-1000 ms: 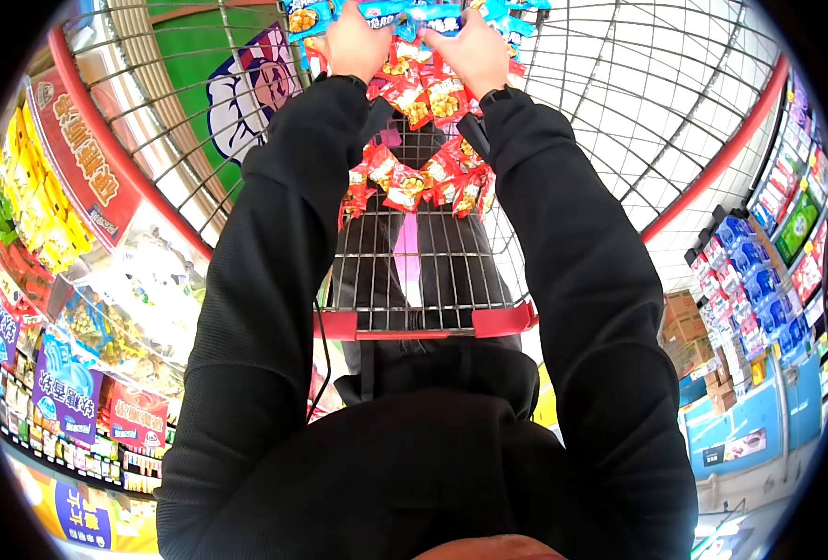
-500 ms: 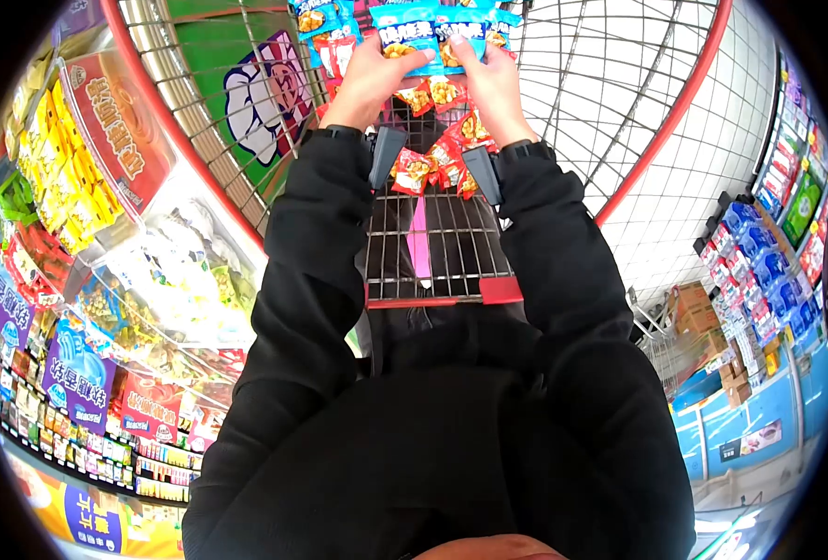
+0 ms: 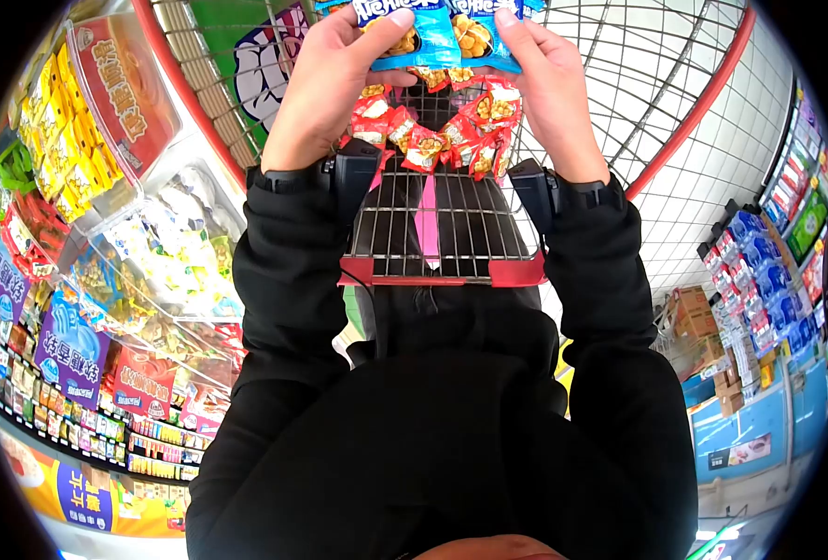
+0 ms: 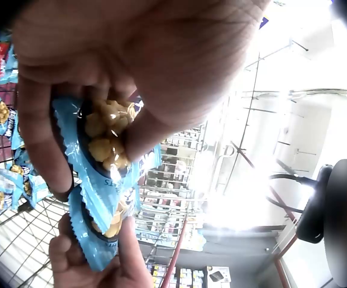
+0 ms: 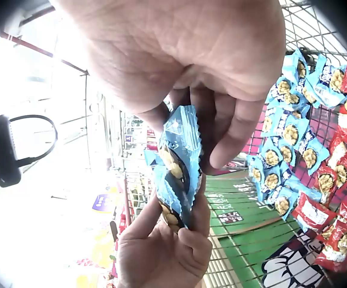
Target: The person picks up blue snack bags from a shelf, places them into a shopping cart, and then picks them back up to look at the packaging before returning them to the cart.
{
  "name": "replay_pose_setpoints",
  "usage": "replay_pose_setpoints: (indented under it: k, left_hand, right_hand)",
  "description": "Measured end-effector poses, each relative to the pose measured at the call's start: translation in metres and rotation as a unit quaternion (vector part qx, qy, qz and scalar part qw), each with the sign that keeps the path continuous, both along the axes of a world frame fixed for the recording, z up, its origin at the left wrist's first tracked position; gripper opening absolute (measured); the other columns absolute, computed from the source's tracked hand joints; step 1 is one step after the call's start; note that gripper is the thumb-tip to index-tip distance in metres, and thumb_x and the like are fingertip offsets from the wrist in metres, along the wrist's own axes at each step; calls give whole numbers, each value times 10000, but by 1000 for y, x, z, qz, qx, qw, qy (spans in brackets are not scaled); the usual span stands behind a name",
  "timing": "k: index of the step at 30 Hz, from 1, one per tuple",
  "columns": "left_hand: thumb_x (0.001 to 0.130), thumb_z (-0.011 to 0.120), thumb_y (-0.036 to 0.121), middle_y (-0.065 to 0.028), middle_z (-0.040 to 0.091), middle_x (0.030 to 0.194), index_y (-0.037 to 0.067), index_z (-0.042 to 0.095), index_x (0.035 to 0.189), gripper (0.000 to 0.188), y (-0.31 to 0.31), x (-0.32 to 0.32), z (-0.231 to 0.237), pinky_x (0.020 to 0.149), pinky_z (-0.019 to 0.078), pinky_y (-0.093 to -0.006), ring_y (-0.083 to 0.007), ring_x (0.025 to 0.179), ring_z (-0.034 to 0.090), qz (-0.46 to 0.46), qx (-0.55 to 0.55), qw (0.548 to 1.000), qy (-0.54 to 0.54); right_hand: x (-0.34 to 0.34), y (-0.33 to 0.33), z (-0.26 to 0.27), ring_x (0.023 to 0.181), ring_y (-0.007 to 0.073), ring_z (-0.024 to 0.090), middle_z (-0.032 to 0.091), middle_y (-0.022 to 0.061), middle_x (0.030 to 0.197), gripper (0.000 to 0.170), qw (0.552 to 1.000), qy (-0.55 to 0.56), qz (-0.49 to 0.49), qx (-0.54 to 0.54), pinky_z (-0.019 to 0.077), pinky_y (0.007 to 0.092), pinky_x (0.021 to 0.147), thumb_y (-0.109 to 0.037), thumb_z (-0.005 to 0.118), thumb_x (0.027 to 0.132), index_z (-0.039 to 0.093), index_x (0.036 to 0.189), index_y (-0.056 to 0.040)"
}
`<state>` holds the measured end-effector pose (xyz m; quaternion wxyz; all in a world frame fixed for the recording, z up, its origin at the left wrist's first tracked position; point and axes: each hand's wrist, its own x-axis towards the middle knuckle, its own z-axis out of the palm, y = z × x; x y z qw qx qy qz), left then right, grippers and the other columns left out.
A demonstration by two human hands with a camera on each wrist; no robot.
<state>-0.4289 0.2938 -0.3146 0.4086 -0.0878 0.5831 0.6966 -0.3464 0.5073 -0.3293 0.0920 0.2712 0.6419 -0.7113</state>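
Note:
Two blue snack packets are held side by side at the top of the head view. My left hand [image 3: 325, 89] pinches the left packet [image 3: 417, 39] between thumb and fingers. The right packet [image 3: 473, 37] is gripped by my right hand [image 3: 556, 98] the same way. In the left wrist view the packets overlap, the nearer packet [image 4: 101, 162] under my left thumb. From the right wrist, a blue packet [image 5: 182, 156] sits in my right fingers. Below the hands, red packets [image 3: 428, 145] lie in the shopping cart.
The cart's red rim [image 3: 703, 103] curves round on both sides, with a red bar [image 3: 516, 273] nearest my body. More blue packets [image 5: 289, 135] lie in the wire basket. At left stand bins of bagged snacks [image 3: 176, 243]; at right, shelves of blue packs [image 3: 768, 271].
Both hands have come back toward my body and up nearer the head camera, bringing the two blue packets with them. The packets now look larger.

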Motion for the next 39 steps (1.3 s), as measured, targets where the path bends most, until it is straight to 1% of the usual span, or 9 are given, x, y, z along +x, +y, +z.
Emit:
replay_pose_setpoints:
  k: [1,2,5,6,10,24,33,36,39]
  left_hand:
    - [1016,620,258,-55,705,1119,5,615,1226,329,-1,2,6,754,611,-295,-122,965,694,2,-8,1000,2]
    - [1016,621,256,-56,706,1118,2,614,1223,328,-2,4,11,753,610,-294,-122,964,694,3,-16,1000,4]
    - [1015,624,256,-64,708,1110,-10,611,1215,334,-7,10,26,747,610,-293,-127,962,695,-2,-28,1000,10]
    - [1015,625,258,-66,709,1110,-12,611,1214,336,-9,12,31,745,610,-292,-128,965,696,-6,-34,999,16]
    - [1013,624,250,-80,722,1068,-20,612,1205,332,-11,22,54,716,614,-293,-141,899,717,-26,-16,1000,8]
    - [1018,608,263,-93,729,1052,-26,610,1224,355,-37,50,58,680,636,-285,-146,885,728,29,17,999,-40]
    - [1037,569,241,-86,688,1140,-9,516,1360,412,-46,66,60,671,642,-284,-139,929,719,67,40,997,-21]
    - [1042,557,234,-82,684,1139,-9,513,1362,404,-51,73,60,675,644,-290,-141,944,716,76,36,996,-21]
    - [1043,554,228,-83,685,1133,-17,514,1356,400,-55,79,62,676,645,-292,-144,947,715,90,36,995,-27]
  right_hand:
    - [1,-1,4,640,88,460,546,-43,727,285,999,-1,13,49,398,283,613,-235,655,974,592,785,-30]
    - [2,-5,7,701,23,348,439,-91,732,357,999,23,5,48,290,241,594,-223,594,1034,535,733,-40]
    - [-6,-15,38,684,30,361,442,-95,719,336,1000,-15,-22,6,309,248,603,-229,596,1035,564,763,-33]
    - [-6,-6,32,706,23,407,513,-91,754,309,999,7,40,-24,344,231,634,-229,579,1046,656,861,6]
    - [4,-16,51,798,22,525,669,-37,885,326,1000,-4,10,-6,428,212,715,-234,554,1058,706,1048,53]
    - [26,-31,68,872,68,614,718,48,1001,403,990,-31,20,-137,491,237,795,-276,507,1082,684,1096,85]
    - [38,-41,59,796,116,635,705,77,918,384,972,-12,7,-236,511,266,746,-267,501,1080,682,1035,69]
    - [44,-27,47,795,126,645,705,76,898,391,983,-46,117,-134,522,276,759,-266,482,1084,668,1058,77]
    - [40,-27,55,869,150,663,692,125,1064,338,969,-36,141,-200,549,302,792,-240,547,1049,645,1132,73]
